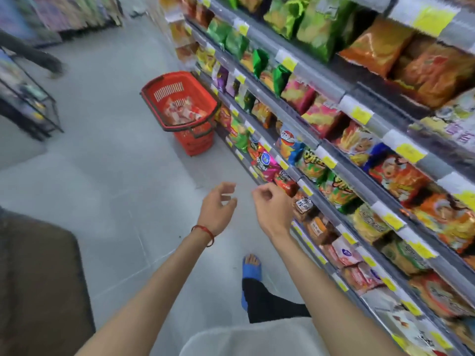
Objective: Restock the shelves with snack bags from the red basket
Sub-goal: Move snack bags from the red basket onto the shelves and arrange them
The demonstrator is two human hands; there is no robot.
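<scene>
The red basket (180, 109) stands on the grey floor against the foot of the shelves, ahead of me. Pale snack bags (183, 113) with red print lie in its bottom. The shelves (331, 147) run along my right, packed with colourful snack bags (323, 119). My left hand (218, 206) hangs in the air above the floor, fingers loosely curled, holding nothing. Beside it my right hand (272, 206) is also loosely curled and holds nothing, close to the low shelf bags. Both hands are well short of the basket.
My foot in a blue sandal (252, 268) is on the floor below my hands. A black wire rack (30, 109) stands at the left. Another person's leg (38, 57) shows at the far left. A brown object (38, 278) fills the lower left corner.
</scene>
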